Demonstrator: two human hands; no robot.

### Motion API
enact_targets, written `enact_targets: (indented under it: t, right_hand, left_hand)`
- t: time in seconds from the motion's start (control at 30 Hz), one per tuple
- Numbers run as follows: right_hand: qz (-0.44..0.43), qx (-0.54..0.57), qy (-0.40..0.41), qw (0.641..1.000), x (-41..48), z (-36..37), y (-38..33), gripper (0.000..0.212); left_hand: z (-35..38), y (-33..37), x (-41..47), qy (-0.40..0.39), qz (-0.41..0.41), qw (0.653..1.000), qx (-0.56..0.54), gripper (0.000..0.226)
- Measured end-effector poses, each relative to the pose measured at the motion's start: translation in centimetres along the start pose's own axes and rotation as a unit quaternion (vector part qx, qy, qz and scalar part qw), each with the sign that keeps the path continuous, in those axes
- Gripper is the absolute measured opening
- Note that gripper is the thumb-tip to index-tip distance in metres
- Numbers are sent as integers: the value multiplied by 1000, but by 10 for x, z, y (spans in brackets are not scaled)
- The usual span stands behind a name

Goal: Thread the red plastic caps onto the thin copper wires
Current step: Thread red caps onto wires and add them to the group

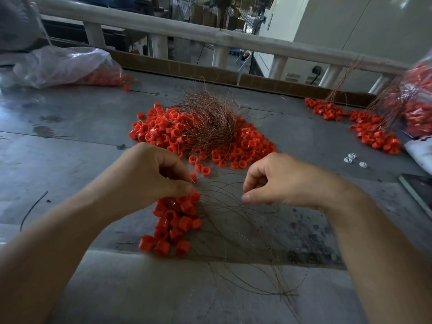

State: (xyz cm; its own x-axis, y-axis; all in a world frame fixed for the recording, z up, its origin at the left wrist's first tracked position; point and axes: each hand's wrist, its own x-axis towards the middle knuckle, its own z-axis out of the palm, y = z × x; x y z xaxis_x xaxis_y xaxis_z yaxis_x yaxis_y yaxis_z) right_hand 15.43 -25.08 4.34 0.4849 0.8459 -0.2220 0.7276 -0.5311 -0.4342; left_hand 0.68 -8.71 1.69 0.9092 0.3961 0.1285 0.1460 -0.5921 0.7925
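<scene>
My left hand point(156, 174) pinches the top of a hanging cluster of threaded red caps point(175, 220) that trails down to the grey table's near edge. A single red cap point(193, 177) sits at its fingertips. My right hand point(278, 181) pinches a thin copper wire point(224, 195) between thumb and forefinger, just right of the cluster. Loose wire ends point(257, 265) fan out below both hands. Beyond the hands lies a big pile of loose red caps point(205, 141) with a tangled bundle of copper wires point(210, 120) on top.
A clear bag of red caps point(63, 66) lies at the far left. Threaded caps with wires point(364, 122) and another bag point(418, 99) sit at the far right. Small white parts point(353, 159) and a dark flat object point(418, 190) lie at the right. A cardboard wall point(210, 71) borders the table's back.
</scene>
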Motion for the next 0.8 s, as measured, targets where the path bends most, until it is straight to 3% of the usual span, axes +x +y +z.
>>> enact_targets:
  t: [0.1, 0.2, 0.27, 0.37, 0.63, 0.8]
  right_hand:
    - [-1, -7, -2, 1000, -1, -1, 1, 20]
    - [15, 3, 5, 1000, -1, -4, 0, 38]
    - [28, 18, 27, 999, -1, -7, 1, 51]
    - [38, 46, 91, 994, -1, -9, 4, 50]
    - [31, 31, 164, 985, 5, -1, 6, 32]
    - [27, 14, 187, 982, 8, 3, 5, 29]
  left_hand:
    - [2, -2, 2, 28, -3, 1000, -6, 25]
    - [-1, -10, 7, 103, -28, 994, -27, 21]
    - [-3, -17, 12, 168, -42, 985, 12, 18]
    - [-5, -25, 20, 228, -58, 965, 116, 13]
    - [5, -40, 36, 171, -78, 957, 222, 42]
    - [5, -43, 37, 167, -69, 952, 246, 24]
